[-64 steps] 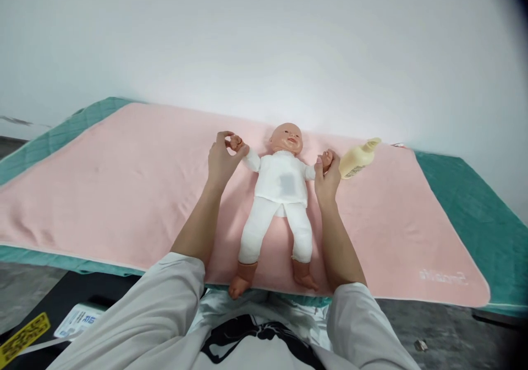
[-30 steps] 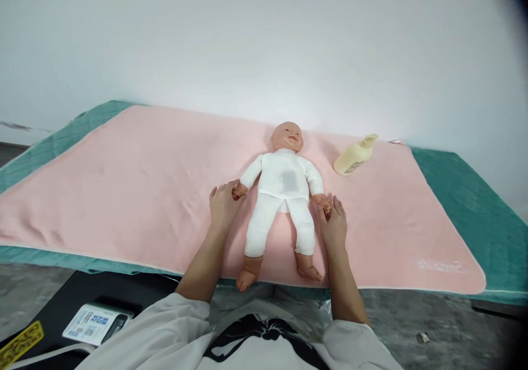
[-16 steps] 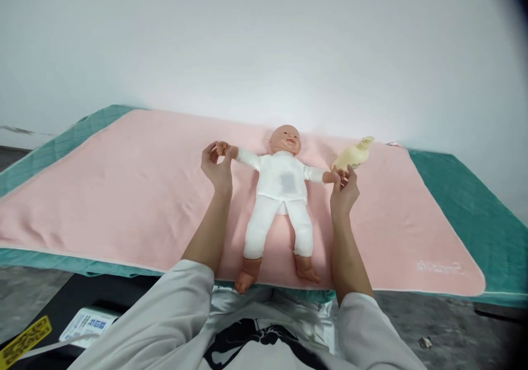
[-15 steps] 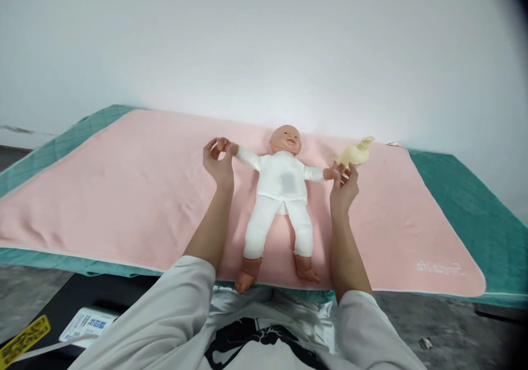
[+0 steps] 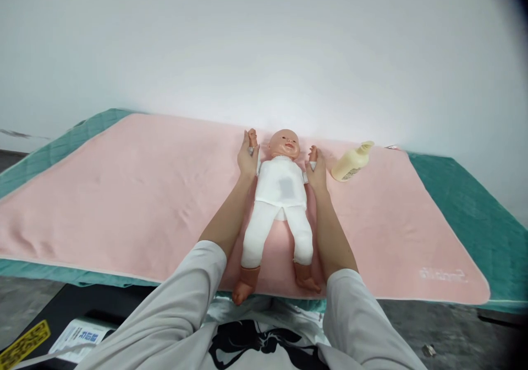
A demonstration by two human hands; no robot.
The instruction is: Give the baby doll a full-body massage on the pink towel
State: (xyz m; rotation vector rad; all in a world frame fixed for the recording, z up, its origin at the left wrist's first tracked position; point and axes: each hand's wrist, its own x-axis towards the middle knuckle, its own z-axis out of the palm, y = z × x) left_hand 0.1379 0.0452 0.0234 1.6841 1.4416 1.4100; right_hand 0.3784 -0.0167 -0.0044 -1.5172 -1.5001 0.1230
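Gently, my left hand [image 5: 247,162] closes around one forearm of the baby doll [image 5: 281,180], which lies face up on the pink mat [image 5: 124,188], head towards the far edge, feet at the near edge. My right hand [image 5: 317,171] grips the other forearm. Light, even pressure and matched height suit both bent arms. Beyond, near the far edge, sits the pump bottle [image 5: 350,165].
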